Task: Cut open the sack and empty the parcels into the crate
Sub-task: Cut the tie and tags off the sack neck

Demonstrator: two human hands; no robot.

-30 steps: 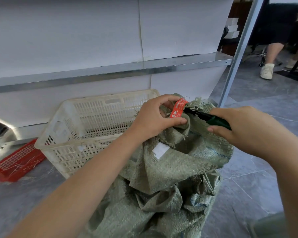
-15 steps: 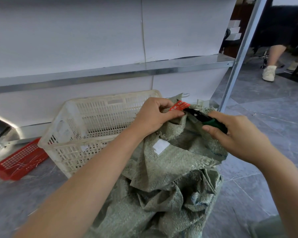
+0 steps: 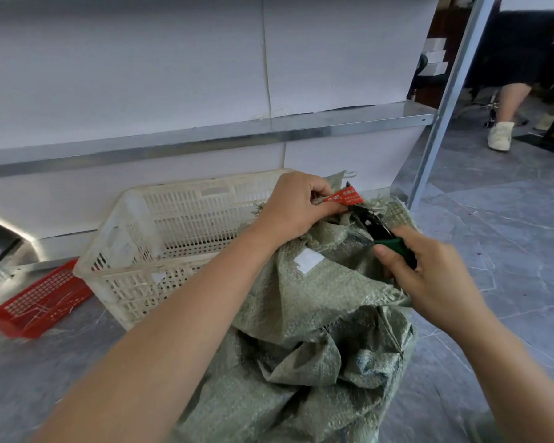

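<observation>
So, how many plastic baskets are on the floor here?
2. The white crate stands just behind the green sack. The flat red basket lies to the crate's left, near the picture's edge. Others may be hidden behind the sack.

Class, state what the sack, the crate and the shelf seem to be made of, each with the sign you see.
Sack: woven plastic cloth, probably polypropylene, dull green; visible weave, frayed strands at the top. Crate: moulded plastic, off-white, matt; slotted walls. Shelf: sheet metal, perhaps galvanised steel; grey sheen, folded edge.
</observation>
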